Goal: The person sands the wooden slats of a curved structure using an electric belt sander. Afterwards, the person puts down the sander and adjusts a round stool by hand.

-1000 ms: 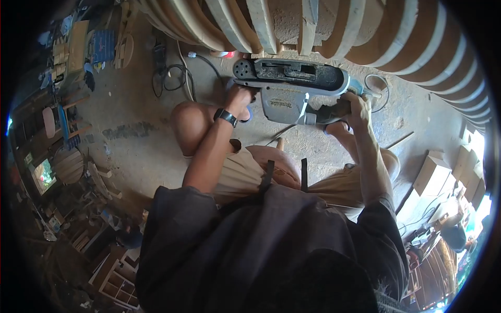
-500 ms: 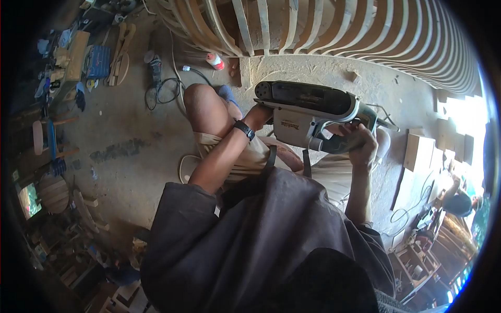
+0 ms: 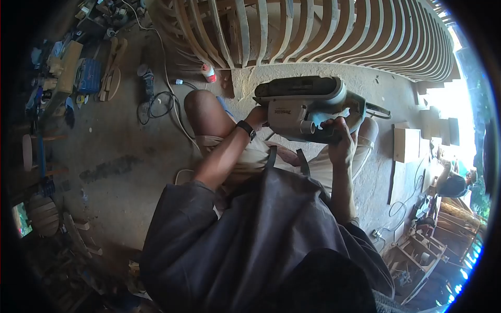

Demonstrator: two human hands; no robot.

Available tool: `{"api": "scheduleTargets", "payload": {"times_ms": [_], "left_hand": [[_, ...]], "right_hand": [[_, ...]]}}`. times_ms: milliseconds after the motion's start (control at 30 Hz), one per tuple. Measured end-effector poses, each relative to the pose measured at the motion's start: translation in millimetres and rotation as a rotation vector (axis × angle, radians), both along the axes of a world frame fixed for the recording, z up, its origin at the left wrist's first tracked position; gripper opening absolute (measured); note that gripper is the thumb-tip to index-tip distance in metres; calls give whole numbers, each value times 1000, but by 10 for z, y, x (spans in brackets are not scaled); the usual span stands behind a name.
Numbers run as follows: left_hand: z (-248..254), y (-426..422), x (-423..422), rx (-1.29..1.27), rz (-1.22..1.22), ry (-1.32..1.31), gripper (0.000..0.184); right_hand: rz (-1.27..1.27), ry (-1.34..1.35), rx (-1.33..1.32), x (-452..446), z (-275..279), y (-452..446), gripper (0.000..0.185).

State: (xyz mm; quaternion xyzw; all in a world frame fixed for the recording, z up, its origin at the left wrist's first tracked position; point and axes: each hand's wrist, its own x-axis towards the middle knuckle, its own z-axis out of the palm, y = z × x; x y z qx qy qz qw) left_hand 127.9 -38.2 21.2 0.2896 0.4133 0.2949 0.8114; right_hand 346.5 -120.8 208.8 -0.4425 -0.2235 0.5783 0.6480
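A belt sander (image 3: 288,115) with a pale body and a dark belt housing is held up above my lap, clear of the floor. My left hand (image 3: 255,119), below a black wristwatch (image 3: 246,129), grips its left end; the fingertips are hidden behind the body. My right hand (image 3: 342,138) is closed around the rear handle on the right side. Beyond the sander stands a large curved frame of wooden slats (image 3: 313,36), which the tool does not visibly touch.
A red and white bottle (image 3: 208,73) stands near the slatted frame. An angle grinder (image 3: 147,83) and its coiled cord lie on the floor to the left, by a blue case (image 3: 89,76). Wooden blocks (image 3: 406,145) are at right, with another person (image 3: 453,182) beyond.
The belt sander has shifted a little left and turned more level, both hands moving with it. My view has also shifted slightly. The grip of both hands looks the same.
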Motion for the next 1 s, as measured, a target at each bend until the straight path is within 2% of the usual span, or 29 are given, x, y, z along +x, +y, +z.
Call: {"api": "scheduleTargets", "payload": {"times_ms": [200, 233, 300, 467, 533, 600, 633, 667, 733, 767, 800, 900, 1000], "left_hand": [[-119, -36, 59, -96, 79, 9, 23], [-140, -35, 73, -118, 95, 6, 23], [-179, -28, 107, -181, 140, -10, 21], [-383, 107, 118, -163, 58, -127, 25], [-552, 115, 191, -173, 27, -161, 27], [-702, 159, 255, -297, 65, -252, 31], [-750, 164, 293, -379, 98, -302, 36], [-836, 187, 353, -385, 97, -298, 36], [-1415, 165, 427, -384, 89, -489, 41], [-1514, 206, 436, -401, 76, -475, 41], [-1606, 216, 433, -337, 16, -356, 43], [-1772, 246, 436, -222, -125, -136, 50], [-1726, 292, 416, -436, -126, 54, 51]], "right_hand": [[-25, -188, 49, -26, -9, 99, 13], [-12, -313, 95, -31, 11, 113, 14], [-14, -231, 5, -49, 56, 177, 26], [-103, -263, 38, 48, -117, 291, 29], [-107, -216, -26, 68, -105, 392, 27], [-151, -217, -144, 87, -93, 561, 23], [-164, -119, -138, 82, -121, 659, 19], [-152, -83, -163, 121, -168, 748, 18], [-162, -104, -258, 214, -293, 912, 18], [-179, -93, -274, 254, -363, 989, 18], [-155, -195, -259, 300, -433, 1042, 15], [-182, -51, -424, 397, -528, 1231, 10], [-218, 45, -469, 494, -736, 1361, 8]]}}
